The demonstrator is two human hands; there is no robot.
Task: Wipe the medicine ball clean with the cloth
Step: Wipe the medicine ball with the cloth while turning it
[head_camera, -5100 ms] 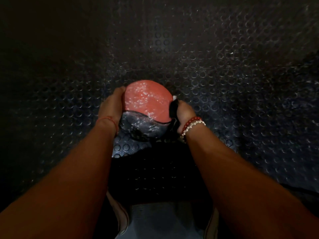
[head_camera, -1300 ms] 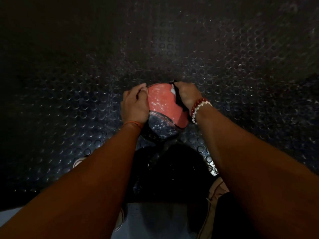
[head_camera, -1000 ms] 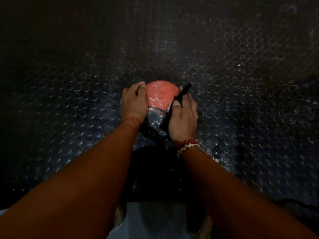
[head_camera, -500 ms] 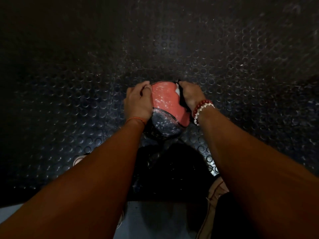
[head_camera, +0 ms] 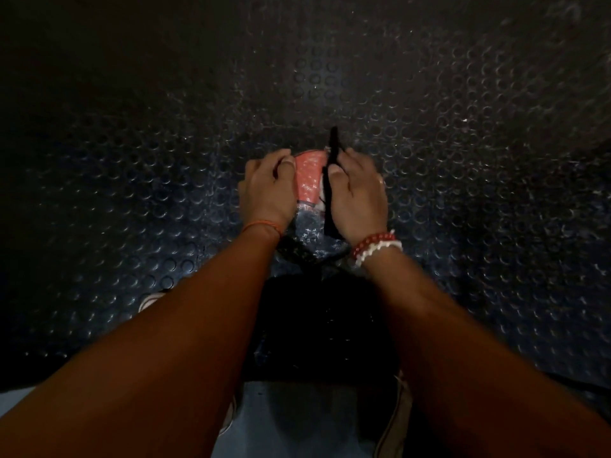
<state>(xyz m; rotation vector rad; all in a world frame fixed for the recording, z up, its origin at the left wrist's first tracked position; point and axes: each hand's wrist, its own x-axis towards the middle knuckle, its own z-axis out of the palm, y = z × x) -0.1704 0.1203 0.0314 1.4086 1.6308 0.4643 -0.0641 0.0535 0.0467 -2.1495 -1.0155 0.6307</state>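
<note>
Half a second on, our right hand (head_camera: 358, 196), clutching the cloth (head_camera: 329, 206), sits nearer us; our left hand (head_camera: 267, 190) clasps the red-black, white-flecked medicine ball (head_camera: 309, 180).

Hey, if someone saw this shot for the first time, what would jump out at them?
The red and dark medicine ball at the centre, flecked with white marks, stands out against the dark studded floor mat. The left hand grips its left side while the right hand holds a dark cloth against its right side. A red and white bead bracelet shows on the right wrist.
</note>
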